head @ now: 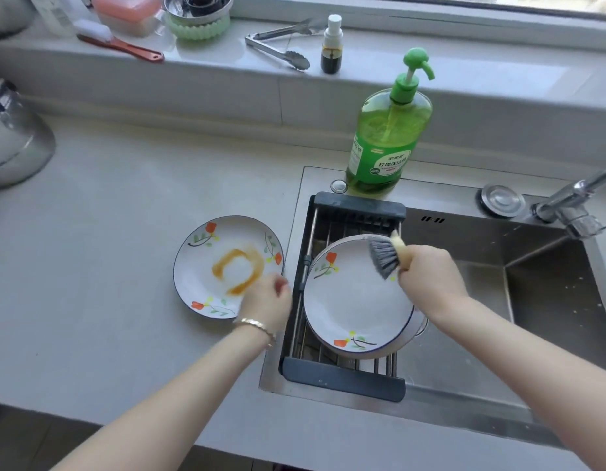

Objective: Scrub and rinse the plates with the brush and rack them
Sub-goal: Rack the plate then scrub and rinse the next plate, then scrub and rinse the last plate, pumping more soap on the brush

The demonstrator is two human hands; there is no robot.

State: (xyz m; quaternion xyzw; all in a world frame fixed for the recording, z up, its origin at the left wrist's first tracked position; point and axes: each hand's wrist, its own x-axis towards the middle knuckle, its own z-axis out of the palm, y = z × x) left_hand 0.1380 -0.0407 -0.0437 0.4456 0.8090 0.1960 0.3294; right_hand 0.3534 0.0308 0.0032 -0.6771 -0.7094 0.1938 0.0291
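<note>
Grey-bristled brush, handle mostly hidden inside right hand.

Grey countertop: sauce-stained plate flat, just left of sink; steel vessel at far left edge.

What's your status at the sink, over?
Right hand grips brush at racked plate rim. Left hand at stained plate edge, grip blurred. Nothing blocking.
</note>
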